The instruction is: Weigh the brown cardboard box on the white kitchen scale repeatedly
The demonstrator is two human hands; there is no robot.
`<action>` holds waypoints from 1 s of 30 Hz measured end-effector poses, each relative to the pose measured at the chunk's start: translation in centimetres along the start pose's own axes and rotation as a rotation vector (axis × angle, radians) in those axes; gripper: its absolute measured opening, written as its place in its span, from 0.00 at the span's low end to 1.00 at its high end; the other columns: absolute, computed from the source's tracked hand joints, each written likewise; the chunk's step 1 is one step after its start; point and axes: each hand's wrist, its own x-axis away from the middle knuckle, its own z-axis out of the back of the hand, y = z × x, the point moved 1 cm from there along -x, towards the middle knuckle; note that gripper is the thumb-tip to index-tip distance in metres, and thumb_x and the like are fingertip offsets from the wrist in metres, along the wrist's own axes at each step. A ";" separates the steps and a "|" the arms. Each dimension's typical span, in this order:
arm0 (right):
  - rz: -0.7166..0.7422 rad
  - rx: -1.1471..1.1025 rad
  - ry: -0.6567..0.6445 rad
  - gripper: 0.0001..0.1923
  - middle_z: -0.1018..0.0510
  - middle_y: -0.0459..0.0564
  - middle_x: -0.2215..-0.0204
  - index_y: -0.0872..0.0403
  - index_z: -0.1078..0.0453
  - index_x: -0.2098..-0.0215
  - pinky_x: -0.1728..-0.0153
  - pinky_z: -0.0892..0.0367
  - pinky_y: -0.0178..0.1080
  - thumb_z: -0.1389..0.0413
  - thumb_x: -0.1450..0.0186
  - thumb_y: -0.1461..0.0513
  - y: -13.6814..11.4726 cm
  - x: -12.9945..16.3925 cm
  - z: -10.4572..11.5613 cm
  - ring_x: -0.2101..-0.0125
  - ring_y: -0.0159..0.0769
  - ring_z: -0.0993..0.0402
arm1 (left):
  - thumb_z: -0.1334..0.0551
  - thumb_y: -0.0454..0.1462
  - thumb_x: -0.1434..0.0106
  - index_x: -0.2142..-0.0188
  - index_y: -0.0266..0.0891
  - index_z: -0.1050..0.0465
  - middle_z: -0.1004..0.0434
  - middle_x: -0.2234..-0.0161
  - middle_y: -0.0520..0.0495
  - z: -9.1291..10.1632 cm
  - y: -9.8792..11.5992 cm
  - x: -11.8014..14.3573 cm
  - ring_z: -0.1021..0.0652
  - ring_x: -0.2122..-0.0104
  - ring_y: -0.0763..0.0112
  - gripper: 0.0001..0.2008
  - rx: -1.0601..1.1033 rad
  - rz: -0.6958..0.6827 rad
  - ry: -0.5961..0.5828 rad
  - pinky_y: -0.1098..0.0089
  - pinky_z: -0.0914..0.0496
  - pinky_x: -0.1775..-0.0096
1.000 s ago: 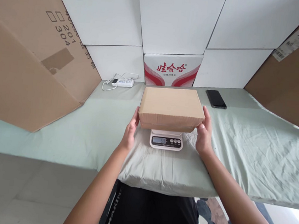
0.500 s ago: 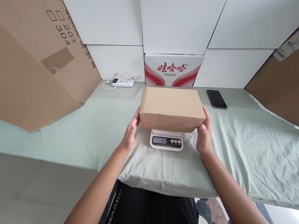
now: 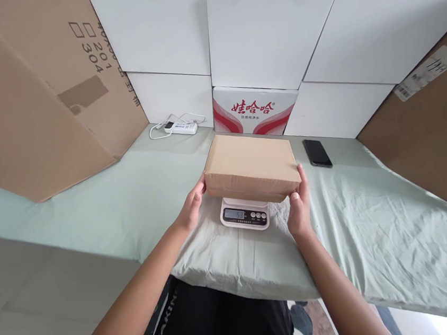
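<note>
A flat brown cardboard box point(image 3: 252, 163) rests on a small white digital scale point(image 3: 244, 214) at the middle of the green-covered table point(image 3: 96, 197). The scale's display is lit, its digits too small to read. My left hand point(image 3: 191, 208) presses against the box's left end. My right hand point(image 3: 300, 206) holds the right end, fingers along the side. Both hands grip the box from opposite sides.
A black phone point(image 3: 317, 153) lies at the back right. A white power strip point(image 3: 180, 127) with cable sits at the back left. A red-and-white carton point(image 3: 252, 111) stands behind the scale under white boxes point(image 3: 261, 38). Large brown cardboard sheets point(image 3: 35, 94) lean at both sides.
My hands and the box stay on the scale as before. The view has tipped slightly, so everything sits a little lower in the frame.
</note>
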 end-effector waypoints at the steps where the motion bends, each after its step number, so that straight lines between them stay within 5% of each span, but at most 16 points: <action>1: 0.000 0.007 -0.006 0.42 0.35 0.49 0.19 0.35 0.48 0.17 0.22 0.35 0.67 0.48 0.23 0.36 -0.2 0.0 0.0 0.19 0.60 0.39 | 0.48 0.75 0.30 0.22 0.48 0.32 0.34 0.19 0.39 -0.1 0.1 0.0 0.43 0.17 0.37 0.51 0.003 0.002 0.001 0.43 0.46 0.18; 6: -0.015 0.010 -0.012 0.42 0.37 0.47 0.19 0.29 0.50 0.18 0.23 0.36 0.73 0.47 0.25 0.35 -2.2 -1.5 1.0 0.20 0.64 0.39 | 0.45 0.75 0.32 0.23 0.47 0.31 0.34 0.19 0.40 -0.2 3.3 -1.2 0.44 0.16 0.36 0.51 0.015 -0.041 0.003 0.43 0.46 0.18; 11: 0.174 0.018 0.020 0.43 0.39 0.44 0.19 0.25 0.49 0.21 0.26 0.32 0.73 0.44 0.29 0.32 -3.6 -6.9 1.6 0.20 0.68 0.41 | 0.42 0.75 0.33 0.26 0.53 0.29 0.29 0.22 0.44 -0.4 6.4 -6.6 0.42 0.17 0.40 0.47 0.021 -0.139 0.002 0.45 0.45 0.18; 16: 0.151 0.084 0.110 0.49 0.43 0.50 0.18 0.35 0.50 0.19 0.16 0.52 0.71 0.44 0.31 0.30 0.0 -10.6 -0.6 0.16 0.63 0.51 | 0.43 0.77 0.35 0.27 0.53 0.28 0.31 0.21 0.43 -1.5 1.4 -11.8 0.39 0.18 0.43 0.50 0.077 -0.148 0.105 0.47 0.41 0.20; 21: 0.001 0.019 0.093 0.58 0.49 0.54 0.15 0.42 0.55 0.17 0.14 0.60 0.65 0.41 0.34 0.29 4.8 -10.5 -2.0 0.14 0.59 0.58 | 0.44 0.77 0.34 0.26 0.51 0.28 0.32 0.20 0.41 -2.0 -4.8 -12.5 0.38 0.18 0.45 0.51 0.106 -0.012 0.162 0.47 0.39 0.20; 26: -0.057 0.004 0.067 0.60 0.48 0.54 0.14 0.43 0.57 0.16 0.14 0.60 0.64 0.40 0.34 0.30 6.9 -10.1 -2.1 0.14 0.57 0.55 | 0.47 0.78 0.34 0.27 0.48 0.28 0.30 0.21 0.39 -1.6 -7.1 -12.6 0.36 0.18 0.44 0.52 0.135 0.146 0.201 0.45 0.41 0.20; 30: -0.103 -0.004 0.075 0.61 0.45 0.57 0.16 0.45 0.54 0.16 0.14 0.62 0.65 0.39 0.36 0.29 7.3 -10.1 -2.1 0.15 0.58 0.54 | 0.47 0.78 0.34 0.27 0.45 0.28 0.28 0.23 0.36 -1.5 -7.9 -12.9 0.34 0.19 0.44 0.53 0.139 0.139 0.210 0.45 0.40 0.20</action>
